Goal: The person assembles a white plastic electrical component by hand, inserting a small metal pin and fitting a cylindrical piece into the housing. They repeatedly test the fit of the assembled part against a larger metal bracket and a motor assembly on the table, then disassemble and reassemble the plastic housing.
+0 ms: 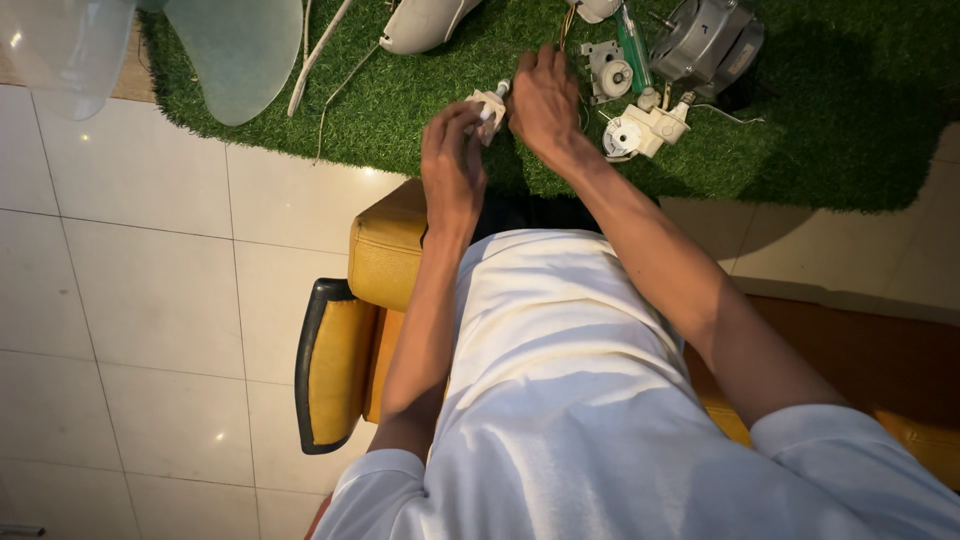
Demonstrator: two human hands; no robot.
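Top center: left hand [452,160] + right hand [543,100] fingers both pinching small white plastic part [489,103] – motor [708,42] upper right on green turf mat [830,130].

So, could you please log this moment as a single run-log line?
left hand: holds small white plastic part | right hand: on same part | surface: green turf mat | nearby: grey motor, white gear housing

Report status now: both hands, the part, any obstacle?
Left hand and right hand both grip small white plastic part. Above green mat. Nothing in the way.
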